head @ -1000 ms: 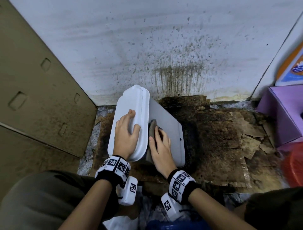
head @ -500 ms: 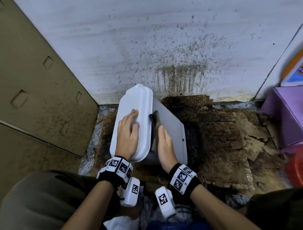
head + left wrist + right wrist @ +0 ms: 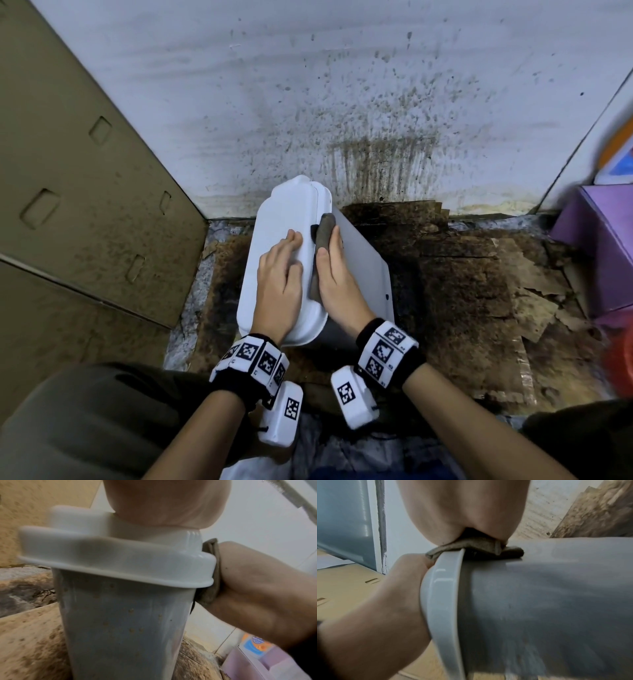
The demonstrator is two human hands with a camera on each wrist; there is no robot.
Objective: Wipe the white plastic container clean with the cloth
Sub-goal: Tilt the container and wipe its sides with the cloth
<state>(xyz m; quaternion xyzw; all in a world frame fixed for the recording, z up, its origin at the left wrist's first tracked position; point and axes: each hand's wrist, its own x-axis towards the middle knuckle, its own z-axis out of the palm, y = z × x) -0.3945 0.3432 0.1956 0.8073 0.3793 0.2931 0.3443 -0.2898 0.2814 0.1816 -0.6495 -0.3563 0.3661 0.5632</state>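
The white plastic container (image 3: 363,260) stands on the dirty floor with its white lid (image 3: 284,219) on. My left hand (image 3: 282,270) lies flat on the lid, fingers straight. My right hand (image 3: 334,274) presses a folded grey-brown cloth (image 3: 322,233) against the container's right side, just under the lid's rim. In the left wrist view the container's near wall (image 3: 120,622) shows brown specks, and the cloth (image 3: 211,574) is squeezed between the rim and my right hand (image 3: 257,595). The right wrist view has the cloth (image 3: 471,546) under my palm on the container wall (image 3: 539,601).
A stained white wall (image 3: 342,102) rises right behind the container. A speckled cardboard panel (image 3: 85,205) closes the left side. Soiled, torn cardboard (image 3: 479,291) covers the floor. At the right stand a purple box (image 3: 603,246) and something red (image 3: 620,363).
My right hand has slid the cloth forward along the container's side, toward the wall. My left hand has stayed on the lid.
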